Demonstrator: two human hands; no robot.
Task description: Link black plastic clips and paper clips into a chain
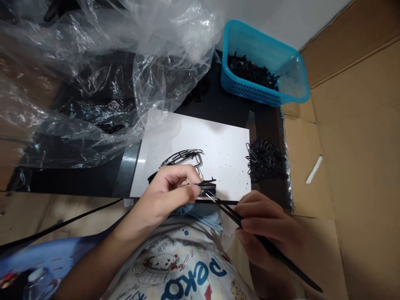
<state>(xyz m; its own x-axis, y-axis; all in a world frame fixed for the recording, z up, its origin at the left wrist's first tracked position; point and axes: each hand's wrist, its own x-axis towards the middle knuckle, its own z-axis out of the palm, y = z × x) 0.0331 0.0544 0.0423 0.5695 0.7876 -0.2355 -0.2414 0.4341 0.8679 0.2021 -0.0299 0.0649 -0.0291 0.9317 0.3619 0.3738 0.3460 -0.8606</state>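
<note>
My left hand (167, 189) is closed around a small black strip-like part (210, 188), pinched between thumb and forefinger at the front edge of the white sheet (223, 141). Its exact kind does not show. In my right hand (265, 218) is a pair of black tweezers (231, 213), their bright tips slightly apart at the black part. Whether the tips touch it, I cannot tell. Just beyond my left hand, several thin black loop-shaped pieces (179, 156) lie on the sheet, partly hidden by the fingers. Tiny black specks dot the sheet's right half.
Right of the sheet is a tangled heap of thin black loops (265, 160). A blue plastic basket (256, 93) holding black pieces stands at the back right. Crumpled clear plastic (103, 79) covers much of the black table's left side. Cardboard (356, 137) lines the right.
</note>
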